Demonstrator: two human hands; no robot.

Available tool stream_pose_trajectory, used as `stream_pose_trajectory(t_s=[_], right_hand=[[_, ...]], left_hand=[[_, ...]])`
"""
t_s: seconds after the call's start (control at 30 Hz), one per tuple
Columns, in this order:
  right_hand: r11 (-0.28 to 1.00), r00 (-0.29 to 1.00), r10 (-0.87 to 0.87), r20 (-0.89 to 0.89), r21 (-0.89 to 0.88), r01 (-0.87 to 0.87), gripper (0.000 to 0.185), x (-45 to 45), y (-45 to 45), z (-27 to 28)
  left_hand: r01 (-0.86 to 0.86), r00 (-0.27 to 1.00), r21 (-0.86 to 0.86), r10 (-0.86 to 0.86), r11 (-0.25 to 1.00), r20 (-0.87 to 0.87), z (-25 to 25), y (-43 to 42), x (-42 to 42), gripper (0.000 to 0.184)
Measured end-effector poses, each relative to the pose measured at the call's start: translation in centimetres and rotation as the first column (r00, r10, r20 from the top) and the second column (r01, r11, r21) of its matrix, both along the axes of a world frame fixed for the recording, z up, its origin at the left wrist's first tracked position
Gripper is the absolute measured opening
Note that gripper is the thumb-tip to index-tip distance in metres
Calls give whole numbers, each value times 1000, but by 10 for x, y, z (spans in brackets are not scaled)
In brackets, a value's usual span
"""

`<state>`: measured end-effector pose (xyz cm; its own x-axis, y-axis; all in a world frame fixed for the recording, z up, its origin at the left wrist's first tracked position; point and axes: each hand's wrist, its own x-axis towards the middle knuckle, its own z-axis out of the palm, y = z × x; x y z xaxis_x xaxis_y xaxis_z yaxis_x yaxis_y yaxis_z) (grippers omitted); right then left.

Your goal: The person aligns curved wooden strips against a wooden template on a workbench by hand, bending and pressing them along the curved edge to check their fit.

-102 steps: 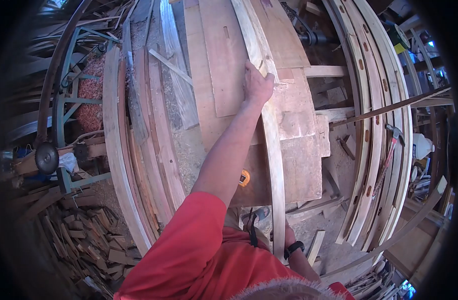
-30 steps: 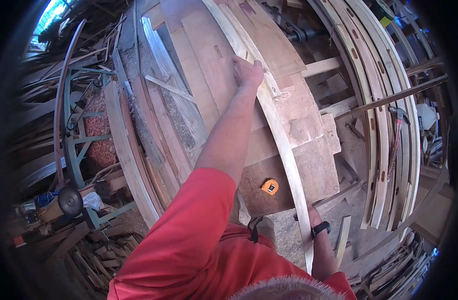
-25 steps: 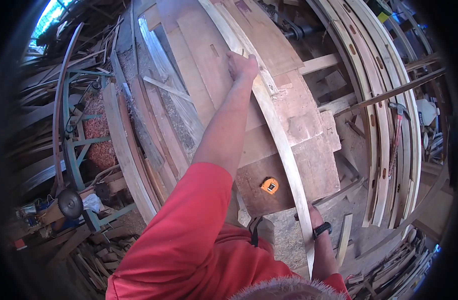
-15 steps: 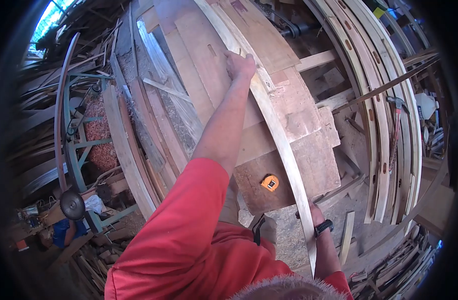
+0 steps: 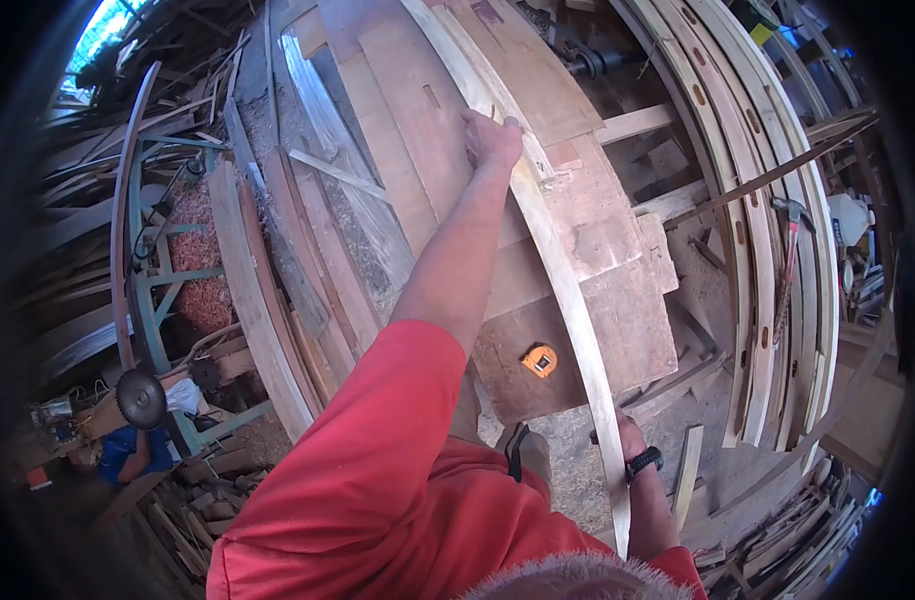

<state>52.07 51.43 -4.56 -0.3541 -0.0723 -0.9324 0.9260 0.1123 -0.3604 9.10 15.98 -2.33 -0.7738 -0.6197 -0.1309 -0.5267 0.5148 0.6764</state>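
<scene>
A long pale wooden strip (image 5: 576, 320) runs from the far end of the workbench (image 5: 523, 390) toward my body, passing over the near edge. My left hand (image 5: 495, 138) is closed on it partway along the bench, beside a shorter wooden piece (image 5: 526, 150) lying against the strip. Near the strip's close end, my right hand (image 5: 623, 435), with a black watch on its wrist, grips it from the right side; the strip partly hides those fingers. An orange tape measure (image 5: 540, 361) lies on the bench to the left of the strip.
Several long curved boards with slots (image 5: 748, 220) are stacked at right, a claw hammer (image 5: 793, 225) on them. Planks (image 5: 263, 290) lie at left beside a green metal frame (image 5: 158, 330) and a round toothed blade (image 5: 141, 399). Shavings cover the floor (image 5: 568, 470).
The view has shifted slightly. My left hand sits a little lower and farther right in view; both hands keep their hold on the wooden strip.
</scene>
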Motion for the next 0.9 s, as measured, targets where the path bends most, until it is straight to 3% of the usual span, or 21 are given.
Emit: stream_pose_trajectory(t_s=[0.1, 0.17, 0.2, 0.33, 0.43, 0.5, 0.6, 0.8, 0.9], right_hand=[[999, 1000, -6, 2, -36, 6, 64, 3, 1, 0], [1000, 1000, -13, 14, -4, 13, 64, 7, 3, -6], [999, 998, 53, -20, -10, -53, 75, 8, 5, -11], [997, 998, 61, 0, -48, -61, 72, 5, 10, -17], [997, 998, 63, 31, -43, -61, 66, 6, 6, -13], [996, 997, 81, 16, -48, -81, 58, 8, 9, -16], [994, 998, 27, 50, -103, -22, 52, 14, 14, -26], [995, 1000, -4, 9, -100, 5, 39, 24, 20, -44], [995, 996, 84, 6, -53, -83, 35, 7, 10, -13]], left_hand=[[-3, 999, 94, -2, 996, 52, 8, 1, 3, 61], [-7, 999, 82, 4, 997, 33, 6, 0, 2, 61], [-5, 1000, 69, 4, 998, 18, 5, 0, 2, 62], [-6, 1000, 75, 6, 997, 4, 5, 4, -1, 59], [11, 1000, 36, -11, 999, -9, -1, 1, 1, 69], [8, 998, -25, -10, 1000, -57, -3, 2, 0, 86], [26, 1000, -6, -26, 1000, -9, 0, 0, -1, 97], [27, 1000, -45, -28, 999, -4, -8, -14, -26, 96], [54, 999, -34, -54, 998, 9, 10, -24, -38, 97]])
